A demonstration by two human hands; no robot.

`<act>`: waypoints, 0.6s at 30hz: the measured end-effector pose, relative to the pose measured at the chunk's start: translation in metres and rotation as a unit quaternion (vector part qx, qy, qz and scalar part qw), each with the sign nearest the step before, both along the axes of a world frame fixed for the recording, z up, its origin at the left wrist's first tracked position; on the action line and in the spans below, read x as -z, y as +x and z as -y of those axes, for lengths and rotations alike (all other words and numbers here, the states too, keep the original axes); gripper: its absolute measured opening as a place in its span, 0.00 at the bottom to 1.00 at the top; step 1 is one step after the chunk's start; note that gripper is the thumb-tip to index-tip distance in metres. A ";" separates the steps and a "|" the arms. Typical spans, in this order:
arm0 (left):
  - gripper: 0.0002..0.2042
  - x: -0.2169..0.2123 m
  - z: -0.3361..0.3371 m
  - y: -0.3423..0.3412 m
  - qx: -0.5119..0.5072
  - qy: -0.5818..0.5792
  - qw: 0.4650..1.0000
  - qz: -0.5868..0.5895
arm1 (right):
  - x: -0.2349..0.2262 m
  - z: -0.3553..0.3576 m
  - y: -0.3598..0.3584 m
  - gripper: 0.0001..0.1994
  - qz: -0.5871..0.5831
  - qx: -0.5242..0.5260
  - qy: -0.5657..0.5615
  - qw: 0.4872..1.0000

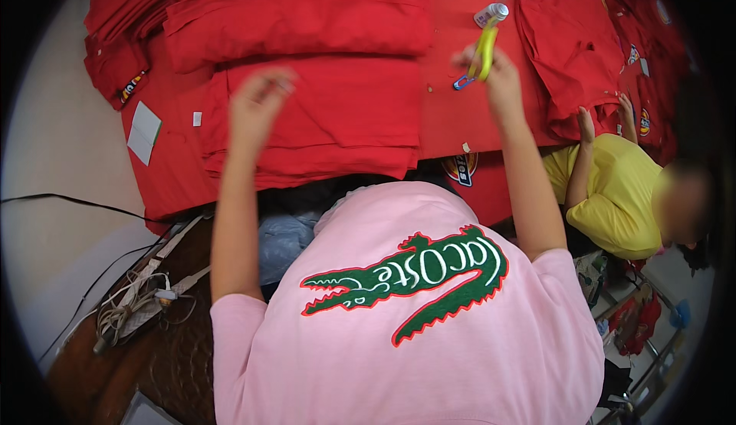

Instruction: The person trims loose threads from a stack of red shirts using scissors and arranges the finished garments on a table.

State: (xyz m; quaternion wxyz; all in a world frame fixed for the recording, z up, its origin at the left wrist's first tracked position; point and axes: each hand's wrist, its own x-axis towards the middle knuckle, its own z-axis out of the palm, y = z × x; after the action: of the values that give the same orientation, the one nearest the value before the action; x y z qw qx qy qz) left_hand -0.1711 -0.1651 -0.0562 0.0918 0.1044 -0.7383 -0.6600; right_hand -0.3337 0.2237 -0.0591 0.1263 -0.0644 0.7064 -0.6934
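Yellow tagging tool point(484, 51) held in right hand point(498, 72) (left hand point(257, 103) empty) above red garments point(322, 118).

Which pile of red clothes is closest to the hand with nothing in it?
The folded red stack right under the left hand. The other folded bundle lies farther back, and the loose red heap sits off beside the right hand, which holds yellow snips.

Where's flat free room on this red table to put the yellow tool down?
Best is the flat red strip between the folded stack and the heaped shirts, under the right hand holding the yellow tool. Left edge around the white card is partly free. Elsewhere it is crowded.
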 end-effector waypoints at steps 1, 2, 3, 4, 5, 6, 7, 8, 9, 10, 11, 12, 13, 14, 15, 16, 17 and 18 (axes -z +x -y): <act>0.06 0.026 -0.019 0.017 0.081 -0.113 0.988 0.066 | 0.016 -0.012 0.018 0.12 0.060 -0.031 0.063 0.996; 0.07 0.035 -0.044 0.029 0.124 -0.184 0.974 0.051 | 0.023 -0.015 0.041 0.14 0.102 -0.031 0.093 0.990; 0.10 0.050 -0.057 0.041 0.170 -0.288 0.942 0.029 | 0.027 -0.017 0.063 0.14 0.128 -0.044 0.128 0.982; 0.14 0.054 -0.071 0.050 0.186 -0.308 0.931 0.060 | 0.044 -0.023 0.082 0.13 0.143 -0.050 0.145 0.978; 0.14 0.054 -0.084 0.053 0.168 -0.296 0.938 0.061 | 0.061 -0.028 0.100 0.12 0.172 -0.040 0.101 0.979; 0.15 0.055 -0.094 0.056 0.147 -0.284 0.945 0.063 | 0.075 -0.027 0.115 0.11 0.194 -0.031 0.073 0.978; 0.18 0.059 -0.097 0.060 0.129 -0.319 0.937 0.052 | 0.079 -0.017 0.123 0.12 0.198 -0.044 0.096 0.974; 0.18 0.063 -0.101 0.063 0.117 -0.334 0.934 0.043 | 0.082 -0.010 0.128 0.12 0.202 -0.057 0.119 0.970; 0.19 0.068 -0.108 0.064 0.105 -0.348 0.931 0.035 | 0.080 -0.008 0.130 0.12 0.183 -0.065 0.160 0.968; 0.20 0.071 -0.109 0.064 0.090 -0.369 0.925 0.029 | 0.080 0.002 0.131 0.12 0.162 -0.079 0.194 0.964; 0.20 0.073 -0.113 0.060 0.090 -0.385 0.919 0.012 | 0.079 0.014 0.130 0.12 0.138 -0.093 0.223 0.960; 0.19 0.077 -0.116 0.060 0.089 -0.394 0.915 0.005 | 0.079 0.024 0.130 0.11 0.136 -0.093 0.183 0.969; 0.16 0.078 -0.119 0.058 0.079 -0.405 0.911 -0.005 | 0.076 0.026 0.127 0.11 0.134 -0.090 0.150 0.976; 0.14 0.080 -0.124 0.055 0.073 -0.408 0.910 -0.020 | 0.065 0.026 0.124 0.10 0.131 -0.080 0.124 0.980; 0.13 0.081 -0.121 0.054 0.067 -0.422 0.904 -0.019 | 0.052 0.027 0.120 0.08 0.108 -0.115 0.162 0.974; 0.11 0.082 -0.119 0.052 0.068 -0.432 0.899 -0.022 | 0.052 0.023 0.120 0.10 0.124 -0.105 0.115 0.980; 0.10 0.082 -0.117 0.052 0.068 -0.442 0.894 -0.024 | 0.056 0.019 0.120 0.11 0.139 -0.097 0.066 0.983; 0.10 0.081 -0.117 0.053 0.057 -0.434 0.898 -0.028 | 0.057 0.014 0.120 0.12 0.154 -0.087 0.016 0.984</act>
State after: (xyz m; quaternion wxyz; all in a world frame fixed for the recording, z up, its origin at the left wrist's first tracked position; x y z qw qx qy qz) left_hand -0.1178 -0.0482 -0.1372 0.1106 -0.0064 -0.9535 -0.2804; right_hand -0.2133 0.2098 -0.1165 0.2945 -0.0166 0.6813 -0.6699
